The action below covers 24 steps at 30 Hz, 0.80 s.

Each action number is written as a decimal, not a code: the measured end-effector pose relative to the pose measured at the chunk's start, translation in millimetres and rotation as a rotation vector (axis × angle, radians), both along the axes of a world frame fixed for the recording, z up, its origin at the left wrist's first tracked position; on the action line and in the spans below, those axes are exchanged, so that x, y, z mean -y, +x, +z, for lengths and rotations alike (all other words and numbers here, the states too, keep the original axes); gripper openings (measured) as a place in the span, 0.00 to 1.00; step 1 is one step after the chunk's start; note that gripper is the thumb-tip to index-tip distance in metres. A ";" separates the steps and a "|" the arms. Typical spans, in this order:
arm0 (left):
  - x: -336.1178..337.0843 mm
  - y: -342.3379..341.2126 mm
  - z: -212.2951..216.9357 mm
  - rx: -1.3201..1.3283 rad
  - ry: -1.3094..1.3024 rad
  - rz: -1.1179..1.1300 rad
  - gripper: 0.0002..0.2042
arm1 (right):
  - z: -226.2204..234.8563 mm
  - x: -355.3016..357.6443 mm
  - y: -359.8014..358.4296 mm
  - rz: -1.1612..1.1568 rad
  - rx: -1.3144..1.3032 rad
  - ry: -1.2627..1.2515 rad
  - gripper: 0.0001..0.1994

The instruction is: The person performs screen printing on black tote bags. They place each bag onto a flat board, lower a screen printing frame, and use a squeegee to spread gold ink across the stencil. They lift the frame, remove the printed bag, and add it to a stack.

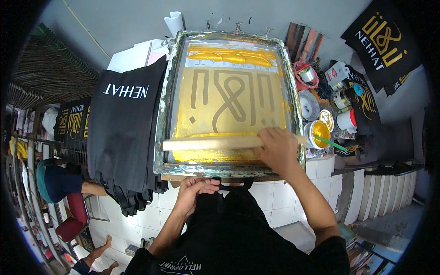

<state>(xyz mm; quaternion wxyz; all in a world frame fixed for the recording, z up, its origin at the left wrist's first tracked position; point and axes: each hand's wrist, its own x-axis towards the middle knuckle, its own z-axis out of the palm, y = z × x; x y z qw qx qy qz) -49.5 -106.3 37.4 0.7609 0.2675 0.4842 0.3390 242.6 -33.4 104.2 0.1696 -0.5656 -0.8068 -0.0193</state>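
Observation:
A screen-printing frame with worn, paint-flecked edges lies in front of me. Its mesh is coated in gold ink and shows a large looping lettered design. Near the front of the mesh rests a long pale squeegee, and my right hand is closed around its right part. A thick band of gold ink runs along the far end. My left hand is below the frame's front edge with its fingers curled, beside a black fabric strap; whatever they grip is hidden.
Stacked black printed fabric bags lie at the left. To the right stand a tub of gold ink with a green stick, a red-lidded jar and several other containers. A wire rack fills the far left. Another person's leg shows by a red chair.

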 end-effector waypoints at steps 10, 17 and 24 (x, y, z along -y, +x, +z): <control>-4.7 6.9 2.7 0.284 -0.324 0.239 0.19 | 3.2 -252.7 29.4 -0.170 0.116 -0.074 0.33; -44.4 -17.7 33.3 0.084 -0.274 -0.316 0.21 | 15.1 -295.9 34.3 -0.218 0.172 -0.097 0.36; -294.0 26.0 69.8 -1.206 1.532 -0.015 0.27 | -8.4 -266.6 24.1 -0.262 0.207 -0.063 0.35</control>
